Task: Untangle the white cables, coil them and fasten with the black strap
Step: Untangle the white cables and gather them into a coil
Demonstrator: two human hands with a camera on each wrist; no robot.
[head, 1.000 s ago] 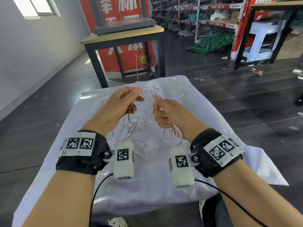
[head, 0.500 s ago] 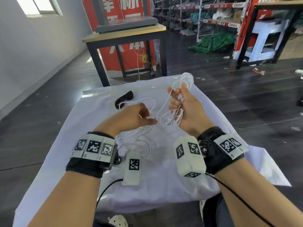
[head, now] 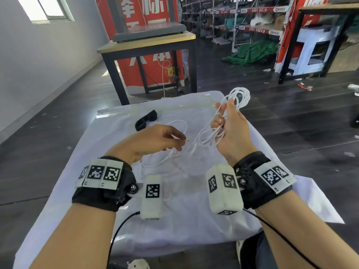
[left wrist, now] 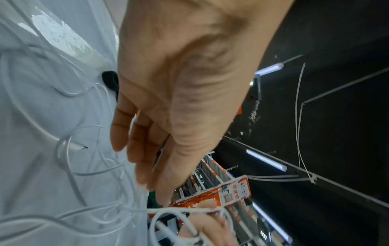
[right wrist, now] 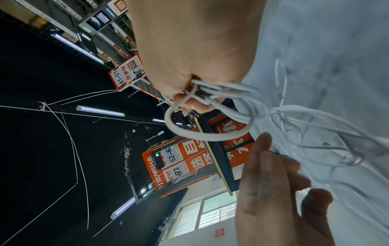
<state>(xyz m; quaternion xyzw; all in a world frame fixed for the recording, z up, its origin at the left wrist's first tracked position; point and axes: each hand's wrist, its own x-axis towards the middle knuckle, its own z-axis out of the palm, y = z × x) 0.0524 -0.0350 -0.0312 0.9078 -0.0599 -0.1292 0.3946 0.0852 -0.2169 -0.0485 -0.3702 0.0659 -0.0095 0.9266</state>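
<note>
My right hand (head: 232, 131) is raised above the white cloth (head: 194, 200), fingers curled round a bundle of loops of the white cables (head: 240, 98); the loops stand above my fist, past the far right corner of the cloth, and more loops hang below my palm. From there the strands run down and leftward to my left hand (head: 153, 140), held low over the middle of the cloth, palm down. In the left wrist view my left fingers (left wrist: 134, 143) hang loosely bent beside the strands; whether the thumb and forefinger pinch a strand I cannot tell, since the contact is blurred. The rest of the cables lie slack on the cloth beneath and near my left hand, crossing one another in open curves, and one plug end (left wrist: 77, 146) rests among them. The black strap (head: 146, 120) lies on the cloth at its far left part, beyond my left hand and apart from the cables I hold. The right wrist view shows my fist closed tightly on the gathered loops (right wrist: 212, 103).
</note>
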